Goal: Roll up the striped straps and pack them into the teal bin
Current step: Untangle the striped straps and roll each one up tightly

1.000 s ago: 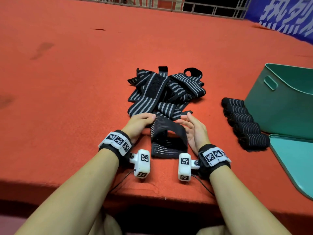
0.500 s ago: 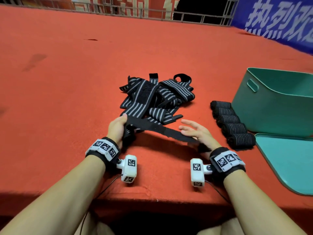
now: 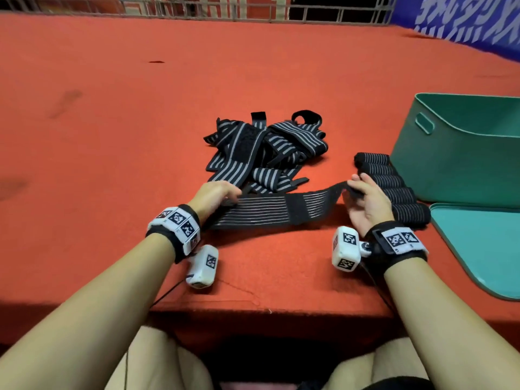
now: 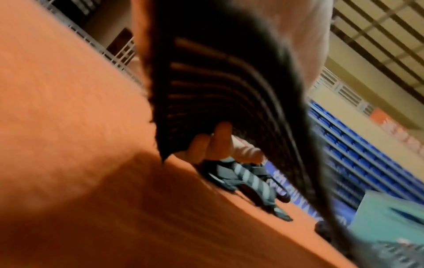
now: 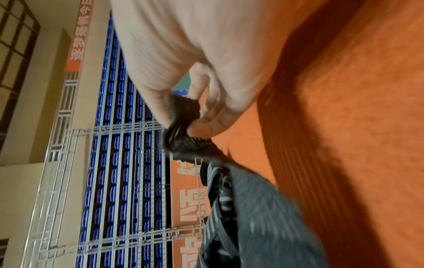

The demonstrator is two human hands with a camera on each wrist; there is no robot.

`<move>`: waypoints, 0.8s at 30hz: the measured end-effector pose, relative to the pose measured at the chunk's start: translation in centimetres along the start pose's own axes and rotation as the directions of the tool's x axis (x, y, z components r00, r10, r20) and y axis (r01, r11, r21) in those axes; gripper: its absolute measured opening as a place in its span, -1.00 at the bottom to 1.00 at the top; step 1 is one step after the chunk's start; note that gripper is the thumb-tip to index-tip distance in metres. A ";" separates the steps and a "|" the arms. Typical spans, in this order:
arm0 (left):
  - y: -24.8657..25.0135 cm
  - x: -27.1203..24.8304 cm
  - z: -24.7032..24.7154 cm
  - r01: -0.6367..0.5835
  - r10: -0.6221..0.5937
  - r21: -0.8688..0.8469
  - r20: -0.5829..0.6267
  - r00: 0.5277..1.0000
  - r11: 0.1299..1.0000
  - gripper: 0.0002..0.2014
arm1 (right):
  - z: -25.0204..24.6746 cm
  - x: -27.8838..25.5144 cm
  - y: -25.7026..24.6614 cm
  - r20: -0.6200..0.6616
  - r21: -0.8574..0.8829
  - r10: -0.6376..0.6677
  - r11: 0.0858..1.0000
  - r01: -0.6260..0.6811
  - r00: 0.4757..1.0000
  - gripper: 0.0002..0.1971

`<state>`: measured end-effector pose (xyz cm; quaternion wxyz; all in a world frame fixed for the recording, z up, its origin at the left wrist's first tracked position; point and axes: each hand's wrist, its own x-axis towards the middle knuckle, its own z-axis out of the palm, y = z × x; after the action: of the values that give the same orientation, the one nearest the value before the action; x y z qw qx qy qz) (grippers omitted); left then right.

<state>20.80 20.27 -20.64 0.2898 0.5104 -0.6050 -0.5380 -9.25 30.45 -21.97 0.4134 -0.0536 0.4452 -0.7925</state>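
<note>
The teal bin (image 3: 450, 164) stands at the right on the red table (image 3: 140, 136), the loose pile (image 3: 264, 153) behind. One strap (image 3: 281, 209) is stretched flat between the left hand (image 3: 213, 195) and right hand (image 3: 365, 201), each pinching one end. It looks soft, light and elastic, so rolling should begin from a gripped end.

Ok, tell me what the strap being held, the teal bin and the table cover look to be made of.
Strap: likely woven elastic fabric, matte black with pale stripes; it sags between the hands.
Teal bin: probably moulded plastic, smooth, with a cut-out handle.
Table cover: apparently orange-red felt or short-pile cloth, matte and faintly stained.
</note>
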 end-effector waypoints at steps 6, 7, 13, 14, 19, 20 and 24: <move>-2.6 0.8 -2.2 0.026 -0.014 0.389 -0.035 0.999 0.921 -0.85 | -1.2 1.2 -0.9 -0.130 -0.079 -0.097 0.993 0.087 0.987 -0.39; -2.6 0.7 -2.0 0.024 -0.006 0.385 -0.048 0.999 0.922 -0.83 | -1.2 1.3 -0.8 -0.133 -0.102 -0.116 0.989 0.103 0.984 -0.44; -1.4 0.5 -0.5 -0.049 0.052 0.367 0.002 0.999 0.929 -0.86 | 0.2 0.6 -0.2 0.059 -0.403 -0.261 0.877 0.262 0.964 -0.74; -1.3 0.6 -0.5 -0.020 0.017 0.383 0.012 1.000 0.923 -0.88 | 0.5 0.5 0.0 0.109 -0.447 -0.282 0.843 0.300 0.953 -0.75; -1.5 0.6 -1.0 0.075 -0.145 0.541 0.089 0.985 0.838 -0.85 | 1.3 -0.2 1.9 0.303 -0.600 -0.296 0.679 0.423 0.906 -0.72; -1.4 0.6 -1.1 0.075 -0.148 0.550 0.089 0.985 0.832 -0.84 | 1.2 -0.2 2.3 0.324 -0.622 -0.282 0.656 0.428 0.903 -0.72; -1.1 0.6 -0.9 0.045 -0.078 0.657 0.021 0.997 0.752 -0.79 | 1.1 -0.2 3.8 0.346 -0.715 -0.186 0.583 0.387 0.920 -0.81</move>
<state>21.74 19.51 -21.54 0.0605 0.5864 -0.7447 -0.3129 -6.29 28.89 -24.14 0.2650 -0.3890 0.6738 -0.5696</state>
